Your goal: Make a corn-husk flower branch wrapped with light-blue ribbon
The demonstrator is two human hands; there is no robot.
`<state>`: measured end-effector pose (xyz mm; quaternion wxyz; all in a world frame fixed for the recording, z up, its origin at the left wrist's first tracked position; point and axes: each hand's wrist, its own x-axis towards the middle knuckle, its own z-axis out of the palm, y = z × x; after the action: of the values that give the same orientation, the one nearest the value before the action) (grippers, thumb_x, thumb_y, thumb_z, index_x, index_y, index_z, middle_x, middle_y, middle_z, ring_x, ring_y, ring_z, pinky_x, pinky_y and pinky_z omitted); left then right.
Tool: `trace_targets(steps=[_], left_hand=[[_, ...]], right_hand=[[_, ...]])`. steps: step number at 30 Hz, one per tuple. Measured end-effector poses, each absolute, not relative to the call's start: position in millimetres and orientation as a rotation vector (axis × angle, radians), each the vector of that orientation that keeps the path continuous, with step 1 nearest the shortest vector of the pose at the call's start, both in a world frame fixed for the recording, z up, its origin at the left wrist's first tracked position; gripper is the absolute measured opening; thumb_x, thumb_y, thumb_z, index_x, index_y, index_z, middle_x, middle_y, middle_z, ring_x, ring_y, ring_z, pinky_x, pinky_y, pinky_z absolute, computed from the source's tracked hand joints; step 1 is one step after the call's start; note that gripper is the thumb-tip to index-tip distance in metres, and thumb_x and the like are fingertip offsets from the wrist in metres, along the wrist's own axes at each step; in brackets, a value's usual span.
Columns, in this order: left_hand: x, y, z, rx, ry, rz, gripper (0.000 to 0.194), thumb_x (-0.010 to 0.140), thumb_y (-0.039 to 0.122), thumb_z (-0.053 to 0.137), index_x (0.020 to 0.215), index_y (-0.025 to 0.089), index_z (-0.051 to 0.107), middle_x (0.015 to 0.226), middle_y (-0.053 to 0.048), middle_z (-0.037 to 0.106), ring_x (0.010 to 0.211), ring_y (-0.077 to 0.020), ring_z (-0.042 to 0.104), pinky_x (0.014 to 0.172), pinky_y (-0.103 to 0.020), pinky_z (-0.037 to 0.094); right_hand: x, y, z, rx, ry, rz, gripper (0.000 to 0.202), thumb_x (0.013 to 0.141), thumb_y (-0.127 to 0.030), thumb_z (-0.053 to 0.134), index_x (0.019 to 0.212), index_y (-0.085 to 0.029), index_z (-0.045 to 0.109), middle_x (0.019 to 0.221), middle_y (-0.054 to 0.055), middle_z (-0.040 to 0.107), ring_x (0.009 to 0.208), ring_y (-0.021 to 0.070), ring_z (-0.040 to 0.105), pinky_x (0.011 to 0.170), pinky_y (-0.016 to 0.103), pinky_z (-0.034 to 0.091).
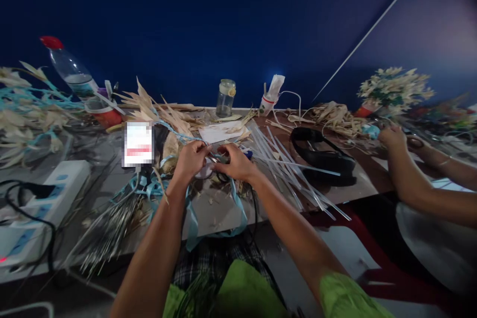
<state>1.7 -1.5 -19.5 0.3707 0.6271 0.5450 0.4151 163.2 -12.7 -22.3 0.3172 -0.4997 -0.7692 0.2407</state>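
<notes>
My left hand (192, 159) is closed in a pinch near the middle of the table, at the end of a stem wrapped in light blue ribbon (174, 132). Pale dried husk leaves (143, 102) spread from that stem toward the upper left. Close beside it on the right, my right hand (235, 161) has its fingers closed around something dark and partly hidden, perhaps scissors. Loose blue ribbon (238, 203) hangs in a loop below both hands. A small white round item (204, 171) shows between them.
Clear plastic sticks (294, 174) and a black headset (324, 156) lie to the right. A glass jar (225, 98) stands behind. At left are a power strip (44, 208), wires (112, 233) and a bottle (70, 67). Another person's hands (395, 141) work at far right.
</notes>
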Motion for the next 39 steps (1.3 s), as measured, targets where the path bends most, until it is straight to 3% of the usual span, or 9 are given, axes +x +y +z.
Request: trace_targets(steps=[7, 14, 18, 23, 26, 29, 39], left_hand=[[4.9, -2.0, -19.8, 1.556, 1.426, 1.053, 0.021, 0.074, 0.034, 0.051, 0.064, 0.016, 0.057, 0.040, 0.005, 0.044, 0.038, -0.0086, 0.039, 0.043, -0.021, 0.028], [8.8, -3.8, -15.4, 1.497, 1.425, 1.068, 0.021, 0.072, 0.033, 0.055, 0.061, 0.015, 0.056, 0.042, 0.004, 0.045, 0.037, -0.0080, 0.040, 0.040, -0.020, 0.026], [6.6, -1.7, -18.1, 1.511, 1.460, 1.079, 0.022, 0.073, 0.033, 0.054, 0.062, 0.015, 0.057, 0.044, 0.004, 0.048, 0.037, -0.0078, 0.041, 0.040, -0.020, 0.028], [6.6, -0.5, -21.2, 1.465, 1.446, 1.117, 0.021, 0.073, 0.033, 0.055, 0.064, 0.015, 0.059, 0.042, 0.004, 0.046, 0.037, -0.0080, 0.040, 0.040, -0.020, 0.029], [10.3, -1.7, -20.5, 1.398, 1.413, 1.139, 0.020, 0.072, 0.033, 0.056, 0.065, 0.015, 0.059, 0.042, 0.004, 0.045, 0.035, -0.0071, 0.037, 0.038, -0.020, 0.026], [13.4, -2.2, -20.7, 1.372, 1.379, 1.168, 0.020, 0.071, 0.034, 0.058, 0.065, 0.015, 0.058, 0.046, 0.004, 0.047, 0.036, -0.0063, 0.037, 0.037, -0.020, 0.025], [15.4, -0.3, -25.4, 1.555, 1.505, 1.100, 0.023, 0.073, 0.038, 0.055, 0.066, 0.016, 0.058, 0.044, 0.004, 0.046, 0.039, -0.0084, 0.041, 0.042, -0.021, 0.029]], right_hand=[[156.2, -10.8, -29.0, -1.305, -1.960, 0.560, 0.030, 0.065, -0.038, 0.069, 0.077, -0.015, 0.056, 0.076, 0.002, 0.055, 0.073, 0.0148, 0.050, 0.067, 0.027, 0.039], [151.7, -9.7, -38.9, -1.219, -1.881, 0.458, 0.010, 0.072, -0.025, 0.061, 0.070, -0.016, 0.056, 0.071, 0.003, 0.056, 0.071, 0.0148, 0.050, 0.068, 0.026, 0.039], [154.8, -18.6, -31.9, -1.087, -1.969, 0.473, 0.013, 0.072, -0.029, 0.063, 0.071, -0.016, 0.059, 0.076, 0.005, 0.057, 0.078, 0.0173, 0.051, 0.075, 0.030, 0.038], [173.8, -11.4, -28.9, -0.965, -1.535, 0.933, 0.032, 0.081, -0.041, 0.048, 0.061, -0.017, 0.056, 0.070, 0.002, 0.056, 0.067, 0.0131, 0.051, 0.067, 0.028, 0.040], [180.8, 1.8, -34.7, -1.112, -1.232, 1.154, 0.022, 0.073, -0.039, 0.057, 0.072, -0.017, 0.059, 0.061, -0.002, 0.052, 0.055, 0.0095, 0.045, 0.055, 0.023, 0.036], [177.6, 7.3, -38.3, -1.144, -1.299, 1.369, 0.021, 0.065, -0.033, 0.062, 0.077, -0.016, 0.062, 0.058, -0.004, 0.052, 0.052, 0.0082, 0.043, 0.053, 0.022, 0.034], [167.0, 2.5, -35.5, -1.237, -1.673, 1.144, 0.021, 0.066, -0.033, 0.059, 0.066, -0.012, 0.062, 0.054, -0.005, 0.049, 0.055, 0.0074, 0.040, 0.054, 0.020, 0.031]])
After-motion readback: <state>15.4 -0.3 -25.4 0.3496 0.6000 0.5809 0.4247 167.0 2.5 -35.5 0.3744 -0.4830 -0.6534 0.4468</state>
